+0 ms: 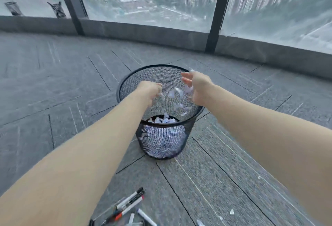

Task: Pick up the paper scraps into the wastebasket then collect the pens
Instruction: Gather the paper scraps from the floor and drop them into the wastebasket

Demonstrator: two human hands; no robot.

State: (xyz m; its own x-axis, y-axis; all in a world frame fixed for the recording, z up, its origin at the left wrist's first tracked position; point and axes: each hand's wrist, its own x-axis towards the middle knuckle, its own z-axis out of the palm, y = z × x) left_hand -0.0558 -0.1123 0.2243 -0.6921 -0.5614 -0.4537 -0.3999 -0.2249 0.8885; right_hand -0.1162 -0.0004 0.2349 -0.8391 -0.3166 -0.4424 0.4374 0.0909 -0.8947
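Note:
A black mesh wastebasket (125,85) stands on the carpet ahead of me, with a heap of white paper scraps (162,119) inside. Both my arms reach over its mouth. My left hand (150,90) hangs over the left side with fingers curled downward and apart. My right hand (196,86) is spread open over the right side. Several white scraps (177,98) are in the air between the hands, falling into the basket. Several pens (130,203) lie in a loose pile on the floor near the bottom edge. A few small scraps (231,211) lie on the carpet at lower right.
Grey carpet tiles cover the floor all around. A low ledge (143,30) and tall windows with dark frames (215,14) run along the far side. Two dark window fittings (57,9) sit at the upper left.

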